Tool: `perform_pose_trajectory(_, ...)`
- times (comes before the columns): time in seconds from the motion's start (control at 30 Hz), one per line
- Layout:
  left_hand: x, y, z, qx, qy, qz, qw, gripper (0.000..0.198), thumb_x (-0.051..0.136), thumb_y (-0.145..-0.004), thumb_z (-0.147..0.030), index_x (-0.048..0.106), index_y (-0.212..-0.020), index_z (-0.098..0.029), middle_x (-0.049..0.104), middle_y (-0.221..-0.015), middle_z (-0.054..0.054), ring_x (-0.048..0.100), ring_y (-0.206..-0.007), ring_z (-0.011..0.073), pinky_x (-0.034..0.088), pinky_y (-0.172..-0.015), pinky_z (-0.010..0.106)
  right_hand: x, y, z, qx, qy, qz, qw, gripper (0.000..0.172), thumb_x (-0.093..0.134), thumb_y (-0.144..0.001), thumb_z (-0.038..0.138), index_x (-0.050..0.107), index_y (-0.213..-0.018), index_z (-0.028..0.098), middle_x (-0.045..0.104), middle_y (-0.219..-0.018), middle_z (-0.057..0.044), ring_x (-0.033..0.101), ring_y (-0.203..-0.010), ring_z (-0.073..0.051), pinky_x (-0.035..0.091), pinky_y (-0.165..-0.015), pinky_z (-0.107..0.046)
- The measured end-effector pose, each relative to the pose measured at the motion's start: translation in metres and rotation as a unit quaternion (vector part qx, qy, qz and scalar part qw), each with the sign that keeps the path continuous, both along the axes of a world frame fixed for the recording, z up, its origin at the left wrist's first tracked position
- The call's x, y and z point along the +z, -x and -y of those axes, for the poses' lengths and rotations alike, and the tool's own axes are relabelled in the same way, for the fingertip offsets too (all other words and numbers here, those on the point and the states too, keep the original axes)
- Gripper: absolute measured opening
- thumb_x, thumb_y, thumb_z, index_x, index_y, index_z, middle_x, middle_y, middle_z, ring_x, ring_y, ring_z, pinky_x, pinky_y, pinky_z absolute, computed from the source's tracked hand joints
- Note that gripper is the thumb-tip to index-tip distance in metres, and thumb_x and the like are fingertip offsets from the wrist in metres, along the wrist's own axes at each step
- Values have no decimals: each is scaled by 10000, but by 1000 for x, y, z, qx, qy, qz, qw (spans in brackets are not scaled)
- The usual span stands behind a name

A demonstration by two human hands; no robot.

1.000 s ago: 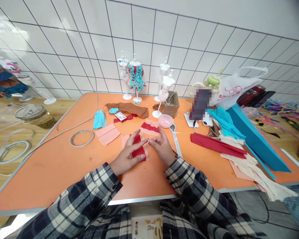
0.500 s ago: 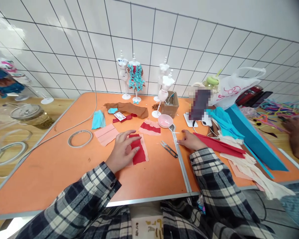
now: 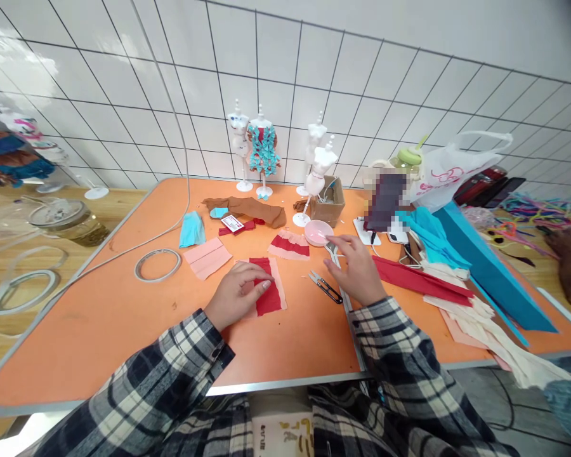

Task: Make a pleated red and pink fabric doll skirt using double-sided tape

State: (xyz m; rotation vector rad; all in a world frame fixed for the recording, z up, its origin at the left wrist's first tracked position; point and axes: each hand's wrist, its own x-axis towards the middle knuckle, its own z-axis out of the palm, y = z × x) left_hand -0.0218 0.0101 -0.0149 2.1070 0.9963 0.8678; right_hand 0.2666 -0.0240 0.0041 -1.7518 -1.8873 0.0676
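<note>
"Red and pink, that fabric panel (image 3: 272, 299) near the middle of the orange table (image 3: 171, 343): is a hand at it?"

"Yes, the left hand (image 3: 238, 292) is over its left side, fingers bent close together, thumb stretched out across the red. Whether it presses the cloth or pinches something, I cannot tell."

"And the right hand (image 3: 359, 273)?"

"Spread, with the thumb well clear of the fingers, which reach to the near side of the pink bowl (image 3: 318, 231). I can't make out whether the tips touch it."

"What lies between the two hands?"

"Thread snips (image 3: 325, 287), blades angled away to the left, handles just beside the right hand. Farther back, a red-banded pink strip (image 3: 289, 246) lies flat, near the bowl."

"Anything to the left?"

"Plain pink cloth (image 3: 208, 258) with a line across it, and a pale ring (image 3: 157, 280) near it. Behind stands a miniature dress form (image 3: 262, 149) in turquoise ruffles."
</note>
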Motion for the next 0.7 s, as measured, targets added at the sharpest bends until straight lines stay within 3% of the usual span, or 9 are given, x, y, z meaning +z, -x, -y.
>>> perform_pose_trajectory(0.1, 0, -1, 0, -32, 163, 74, 983, 361, 578, -881, -481, 739, -825, -162, 688, -751, 56, 592, -699, 170, 466, -691, 300, -7, 33, 2, 150, -131, -16, 980, 338, 596, -886, 312, 671, -1215, 296, 506, -1396, -92, 499, -1259, -274, 409, -1056, -452)
perform_pose_trajectory(0.23, -3, 0, 1, -40, 309, 167, 935, 407, 611, -857, -515, 743, -905, -134, 672, -707, 41, 541, -604, 123, 418, -584, 247, -20, 63, 3, 217, -147, -33, 965, 347, 626, -872, 303, 676, -1208, 371, 425, -1507, -28, 427, -1352, -299, 352, -1100, -520)
perform_pose_trajectory(0.37, -2, 0, 0, -26, 319, 193, 927, 370, 698, -793, -502, 738, -823, -135, 702, -730, 53, 569, -643, 132, 425, -593, 241, -27, 74, 7, 229, -121, -61, 964, 427, 656, -848, 290, 641, -1249, 435, 375, -1549, 22, 379, -1395, -316, 321, -1120, -560)
perform_pose_trajectory(0.53, 2, 0, 1, -21, 291, 174, 941, 353, 717, -770, -499, 748, -793, -147, 710, -697, 41, 575, -633, 135, 452, -616, 249, -31, 74, 10, 247, -136, -66, 957, 464, 662, -837, 269, 628, -1265, 443, 322, -1578, 32, 356, -1416, -314, 334, -1119, -564)
perform_pose_trajectory(0.7, 5, 1, 2, -14, 251, 158, 955, 358, 718, -759, -505, 749, -777, -148, 707, -671, 36, 580, -613, 136, 475, -607, 249, -32, 75, 10, 254, -100, -67, 960, 461, 662, -831, 266, 635, -1255, 446, 356, -1560, 39, 344, -1425, -311, 317, -1130, -585)
